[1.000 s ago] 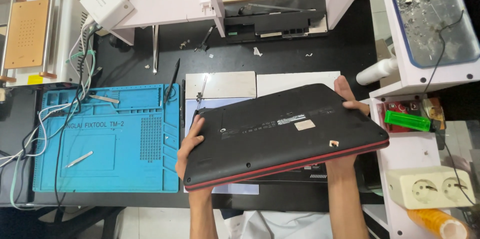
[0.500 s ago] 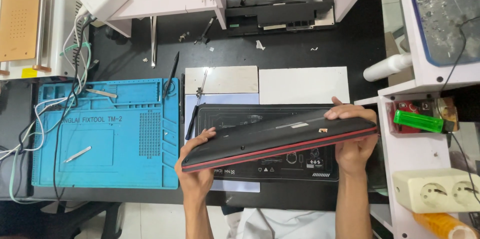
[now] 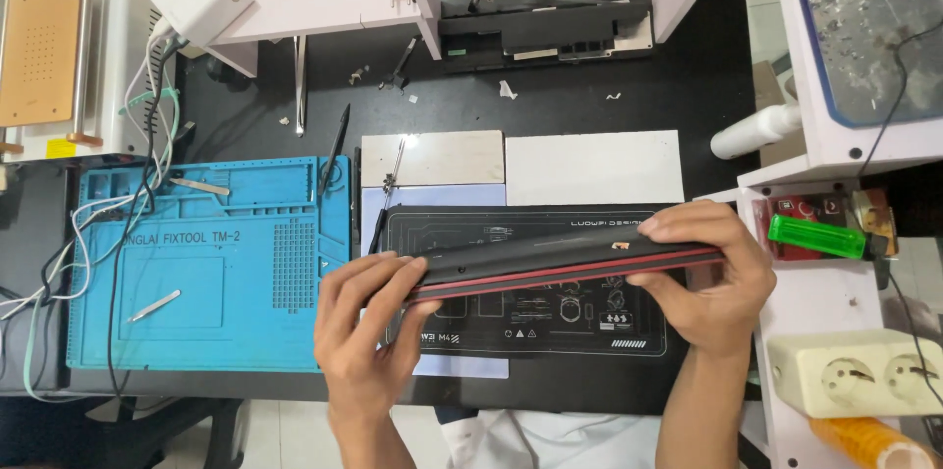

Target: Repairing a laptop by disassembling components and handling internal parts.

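I hold a closed black laptop with a red trim line (image 3: 565, 265) on its edge, tipped upright above a black printed work mat (image 3: 530, 317). My left hand (image 3: 368, 327) grips its left end, fingers wrapped over the edge. My right hand (image 3: 702, 277) clamps its right end, thumb below and fingers on top. Only the laptop's thin side faces the camera.
A blue silicone repair mat (image 3: 211, 263) with tweezers (image 3: 154, 305) lies at the left, cables trailing over it. White and beige tiles (image 3: 589, 166) sit behind the black mat. At the right stand a white shelf with a green lighter (image 3: 815, 236) and a power strip (image 3: 855, 371).
The laptop has turned from lying with its underside up to standing on edge, and both hands have shifted along with it, closer over the black mat.
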